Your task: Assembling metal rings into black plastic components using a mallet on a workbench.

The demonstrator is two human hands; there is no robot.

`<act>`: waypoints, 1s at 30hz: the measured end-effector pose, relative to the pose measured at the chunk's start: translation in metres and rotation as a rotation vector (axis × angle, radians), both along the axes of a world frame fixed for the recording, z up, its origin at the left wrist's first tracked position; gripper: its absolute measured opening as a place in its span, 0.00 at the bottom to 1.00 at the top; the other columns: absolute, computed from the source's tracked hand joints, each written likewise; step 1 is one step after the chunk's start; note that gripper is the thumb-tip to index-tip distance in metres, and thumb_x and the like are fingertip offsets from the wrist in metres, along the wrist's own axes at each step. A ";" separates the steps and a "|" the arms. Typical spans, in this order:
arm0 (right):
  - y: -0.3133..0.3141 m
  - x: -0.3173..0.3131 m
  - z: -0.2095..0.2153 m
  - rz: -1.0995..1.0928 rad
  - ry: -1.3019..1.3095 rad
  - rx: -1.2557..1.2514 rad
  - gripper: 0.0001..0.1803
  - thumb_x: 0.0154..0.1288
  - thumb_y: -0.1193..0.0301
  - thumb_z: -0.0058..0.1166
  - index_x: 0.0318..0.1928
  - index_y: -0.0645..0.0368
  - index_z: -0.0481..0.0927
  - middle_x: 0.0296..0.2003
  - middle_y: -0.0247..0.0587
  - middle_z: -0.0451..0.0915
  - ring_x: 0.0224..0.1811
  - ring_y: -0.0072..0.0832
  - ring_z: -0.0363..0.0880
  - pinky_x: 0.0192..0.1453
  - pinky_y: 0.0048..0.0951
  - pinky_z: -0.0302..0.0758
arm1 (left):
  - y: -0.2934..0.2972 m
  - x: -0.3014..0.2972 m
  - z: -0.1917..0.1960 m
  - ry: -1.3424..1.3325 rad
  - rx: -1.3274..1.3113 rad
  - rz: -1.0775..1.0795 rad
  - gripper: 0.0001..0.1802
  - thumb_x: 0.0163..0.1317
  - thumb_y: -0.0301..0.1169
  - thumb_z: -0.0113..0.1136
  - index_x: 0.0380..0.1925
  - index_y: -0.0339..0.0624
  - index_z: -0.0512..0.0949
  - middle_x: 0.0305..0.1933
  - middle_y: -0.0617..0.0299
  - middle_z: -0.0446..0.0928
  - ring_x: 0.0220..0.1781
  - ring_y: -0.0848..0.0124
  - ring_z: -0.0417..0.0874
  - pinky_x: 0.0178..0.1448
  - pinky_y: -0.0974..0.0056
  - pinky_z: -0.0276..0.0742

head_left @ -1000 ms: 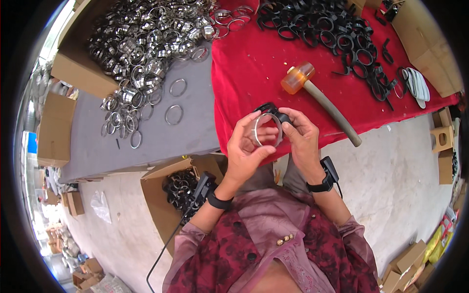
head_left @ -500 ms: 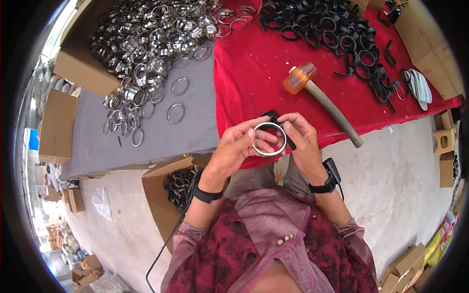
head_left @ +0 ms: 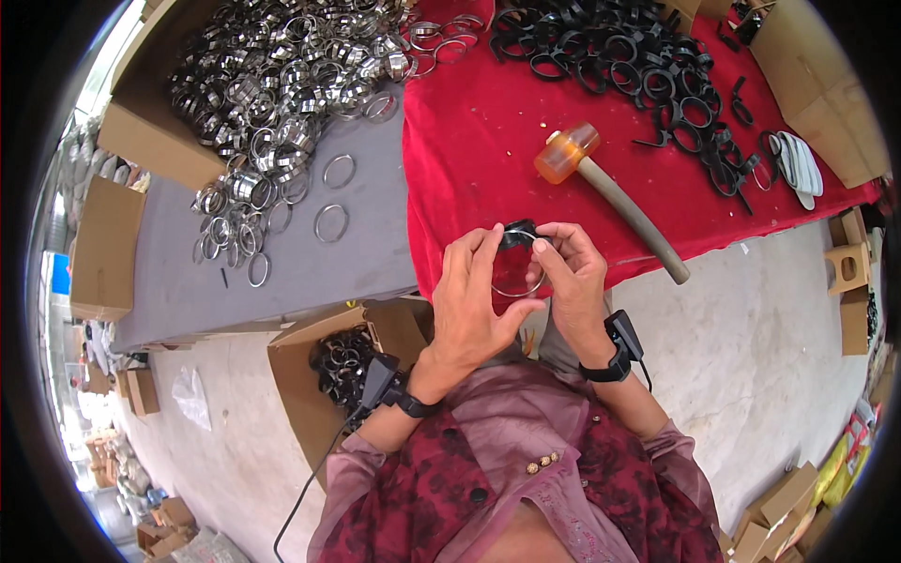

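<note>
A thin silver metal ring (head_left: 515, 296) is held upright between my two hands, just off the red-covered table's near edge. At its far side is a black ring-shaped clamp part (head_left: 518, 232), partly covered by my fingers. My left hand (head_left: 466, 310) steadies the ring's left side with its fingers stretched along it, the thumb apart below. On the right, my right hand (head_left: 574, 281) pinches ring and black part with thumb and fingers. How far the two parts are joined is hidden.
A mallet (head_left: 563, 155) with an orange head lies beyond my hands. Silver rings (head_left: 282, 131) are heaped at the left, black clamp parts (head_left: 648, 70) at the back right, near a white folded glove (head_left: 796, 167). An open cardboard box (head_left: 305, 399) stands below the table.
My left hand has turned, its fingers now stretched up along the ring and its thumb drawn away. The ring has tilted, and the black part shows at its far side.
</note>
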State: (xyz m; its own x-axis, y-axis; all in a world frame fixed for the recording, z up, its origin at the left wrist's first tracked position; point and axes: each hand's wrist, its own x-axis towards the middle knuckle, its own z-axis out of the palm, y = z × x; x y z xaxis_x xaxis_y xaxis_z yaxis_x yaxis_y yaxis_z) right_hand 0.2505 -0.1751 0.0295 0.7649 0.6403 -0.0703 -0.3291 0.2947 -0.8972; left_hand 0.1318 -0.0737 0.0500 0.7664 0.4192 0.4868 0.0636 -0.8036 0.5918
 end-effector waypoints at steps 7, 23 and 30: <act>-0.007 -0.001 -0.015 0.026 -0.006 0.075 0.09 0.75 0.72 0.57 0.49 0.63 0.78 0.32 0.32 0.78 0.30 0.18 0.79 0.35 0.21 0.77 | 0.006 0.003 -0.015 -0.061 -0.081 -0.083 0.47 0.41 0.32 0.84 0.64 0.34 0.73 0.60 0.43 0.73 0.56 0.52 0.81 0.55 0.54 0.82; -0.031 0.053 -0.018 0.200 -0.993 -0.516 0.19 0.62 0.71 0.65 0.52 0.67 0.81 0.39 0.53 0.80 0.41 0.44 0.82 0.48 0.38 0.76 | 0.060 0.004 0.007 0.086 -0.205 -0.266 0.39 0.47 0.30 0.75 0.62 0.35 0.76 0.56 0.48 0.81 0.54 0.58 0.85 0.57 0.59 0.80; -0.046 0.067 -0.019 0.320 -0.684 -0.233 0.18 0.62 0.77 0.62 0.53 0.68 0.83 0.35 0.37 0.76 0.40 0.25 0.74 0.48 0.28 0.72 | 0.036 0.023 0.041 0.167 -0.041 -0.381 0.52 0.46 0.31 0.78 0.71 0.31 0.62 0.51 0.43 0.77 0.52 0.47 0.79 0.57 0.51 0.78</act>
State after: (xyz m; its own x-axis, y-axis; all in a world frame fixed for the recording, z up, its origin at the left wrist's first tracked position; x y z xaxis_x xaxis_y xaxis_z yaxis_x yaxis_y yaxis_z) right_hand 0.3173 -0.2214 0.0104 0.4678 0.8632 0.1900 0.2807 0.0587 -0.9580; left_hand 0.1543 -0.0374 0.0910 0.9373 0.1072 0.3316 -0.1358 -0.7640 0.6307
